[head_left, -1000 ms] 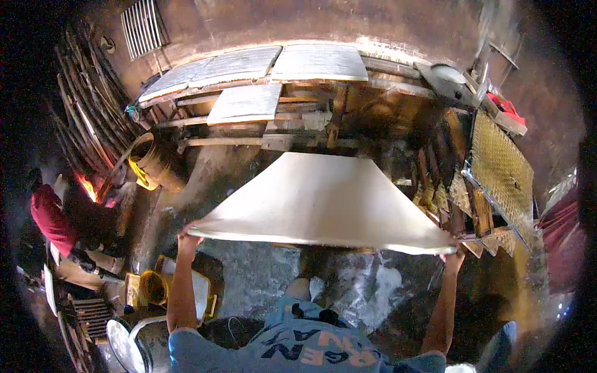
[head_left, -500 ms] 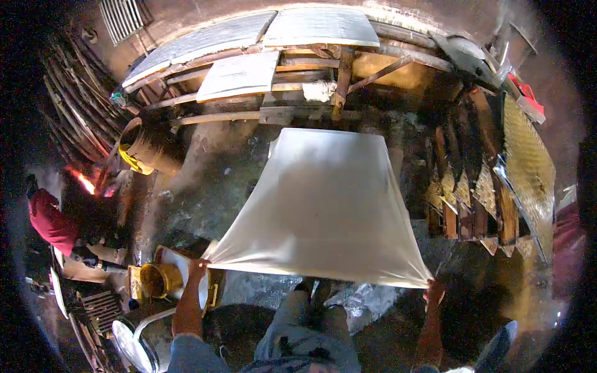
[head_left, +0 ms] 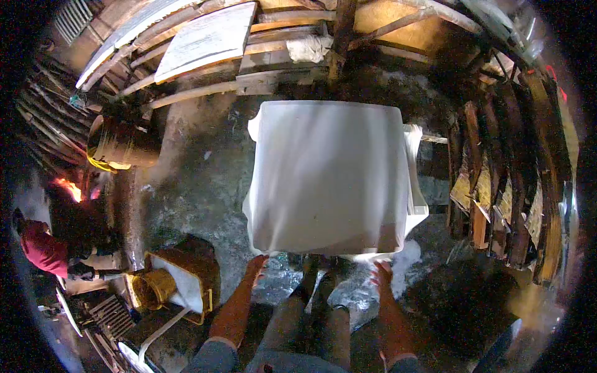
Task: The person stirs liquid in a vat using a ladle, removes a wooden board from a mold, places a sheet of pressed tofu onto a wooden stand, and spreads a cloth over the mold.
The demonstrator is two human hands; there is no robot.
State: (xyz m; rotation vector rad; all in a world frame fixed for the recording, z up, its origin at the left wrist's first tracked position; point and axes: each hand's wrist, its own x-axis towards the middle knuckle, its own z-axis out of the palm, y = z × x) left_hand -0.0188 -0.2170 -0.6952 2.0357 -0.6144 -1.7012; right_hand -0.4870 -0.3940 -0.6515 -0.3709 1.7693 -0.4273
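Note:
A pale cloth lies spread over a squarish, flat-topped block or stand in front of me, its edges hanging down the sides. What is under it is hidden. My left hand is at the near left corner, fingers stretched out close to the cloth's hanging edge. Near the right end of the same front edge, my right hand has its fingers apart, just below the cloth. Neither hand appears to grip anything, though whether the fingertips touch the cloth I cannot tell.
To the left are a yellow bucket, a tipped barrel and a fire beside a person in a red top. White sheets rest on a wooden rack at the back. Dark boards stand to the right.
The cloth was stretched taut towards me between both hands; now it lies over the block with its edges hanging. Both hands have let go and moved inward. The view has shifted.

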